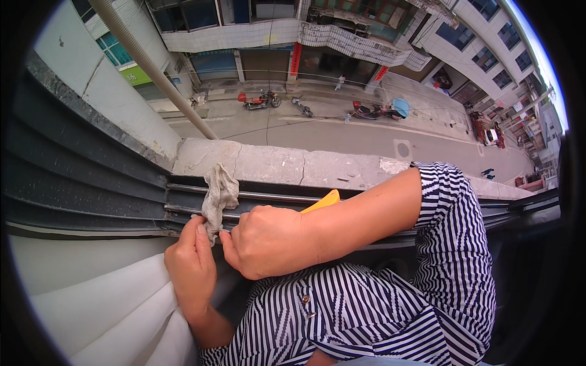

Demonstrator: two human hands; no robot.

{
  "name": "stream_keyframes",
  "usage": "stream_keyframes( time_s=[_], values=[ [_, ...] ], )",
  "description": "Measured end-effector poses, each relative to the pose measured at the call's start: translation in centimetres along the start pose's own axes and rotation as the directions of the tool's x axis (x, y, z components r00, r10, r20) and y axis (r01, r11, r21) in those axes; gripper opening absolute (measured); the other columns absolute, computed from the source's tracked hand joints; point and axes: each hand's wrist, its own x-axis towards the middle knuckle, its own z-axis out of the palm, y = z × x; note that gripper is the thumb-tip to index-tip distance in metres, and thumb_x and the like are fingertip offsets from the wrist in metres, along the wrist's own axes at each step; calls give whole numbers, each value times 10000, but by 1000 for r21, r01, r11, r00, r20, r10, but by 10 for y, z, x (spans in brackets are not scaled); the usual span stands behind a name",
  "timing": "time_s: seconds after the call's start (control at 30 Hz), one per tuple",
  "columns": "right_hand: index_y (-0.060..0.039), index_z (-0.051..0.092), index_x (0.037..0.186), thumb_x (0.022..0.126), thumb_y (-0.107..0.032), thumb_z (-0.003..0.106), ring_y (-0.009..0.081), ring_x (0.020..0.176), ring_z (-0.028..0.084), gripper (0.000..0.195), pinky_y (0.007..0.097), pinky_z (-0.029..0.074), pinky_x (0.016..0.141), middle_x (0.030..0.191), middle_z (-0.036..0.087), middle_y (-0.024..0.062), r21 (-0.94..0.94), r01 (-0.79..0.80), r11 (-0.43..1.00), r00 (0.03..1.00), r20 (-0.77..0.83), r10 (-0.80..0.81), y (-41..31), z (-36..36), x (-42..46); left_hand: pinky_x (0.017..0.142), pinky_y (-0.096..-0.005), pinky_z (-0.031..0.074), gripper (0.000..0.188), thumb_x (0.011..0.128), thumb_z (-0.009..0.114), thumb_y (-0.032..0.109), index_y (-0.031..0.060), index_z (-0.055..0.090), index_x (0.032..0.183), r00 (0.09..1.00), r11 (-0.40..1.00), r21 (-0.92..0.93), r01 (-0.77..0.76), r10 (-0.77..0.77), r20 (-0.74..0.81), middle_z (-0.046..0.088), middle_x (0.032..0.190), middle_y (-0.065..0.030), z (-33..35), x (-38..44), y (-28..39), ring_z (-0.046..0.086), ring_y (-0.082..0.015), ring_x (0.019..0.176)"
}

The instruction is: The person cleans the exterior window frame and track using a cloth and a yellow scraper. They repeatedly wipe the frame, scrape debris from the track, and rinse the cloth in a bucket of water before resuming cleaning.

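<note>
A crumpled, greyish-white cloth [219, 187] lies across the metal rails of a sliding-window track [279, 196]. My left hand [192, 261] pinches its lower end between thumb and fingers. Close by on the right, my right hand [270, 240] is curled into a fist, its fingertips near the cloth's lower edge. A yellow plastic handle [324, 201] sticks out from behind my right wrist, and the fist appears closed around it. The other end of that tool is hidden by my hand.
A cracked concrete ledge [270, 162] runs outside the track, with a drop to a street [311, 132] beyond. On the left are the dark window frame [87, 169] and a white curtain [114, 302] beside my left arm. A corrugated pipe [155, 68] rises outside.
</note>
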Motion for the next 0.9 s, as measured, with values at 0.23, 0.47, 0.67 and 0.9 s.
stream_keyframes(
  time_s=[0.23,0.47,0.67,0.9],
  values=[
    [147,590,853,699,-140,592,206,497,547,326,307,393,396,583,584,113,-7,-17,1000,998,54,18,-6,15,23,524,-382,451,279,960,478,152,-79,622,1022,999,993,-115,25,-20,43,607,662,-228,-4,4,-5,607,-299,539],
    [75,617,727,666,-179,602,191,481,504,261,311,350,382,565,543,84,-68,-60,996,998,11,61,-12,32,36,646,-346,482,316,985,449,162,-101,607,1062,993,961,-253,109,-117,-16,652,775,-207,-2,3,-18,601,-194,682],
    [9,628,628,672,-189,599,224,483,503,205,356,333,354,571,531,117,-115,-134,984,991,-30,132,-19,39,47,755,-299,481,349,1008,440,193,-101,584,1128,982,930,-316,189,-187,35,662,930,-149,-6,2,-28,585,-157,818],
    [-45,671,658,719,-206,591,267,530,550,190,393,370,388,620,591,131,-50,-96,994,993,71,99,-19,47,65,718,-245,464,308,999,458,190,-77,596,1070,950,782,-540,311,-273,151,627,908,-60,-13,11,-49,558,-99,814]
  ],
)
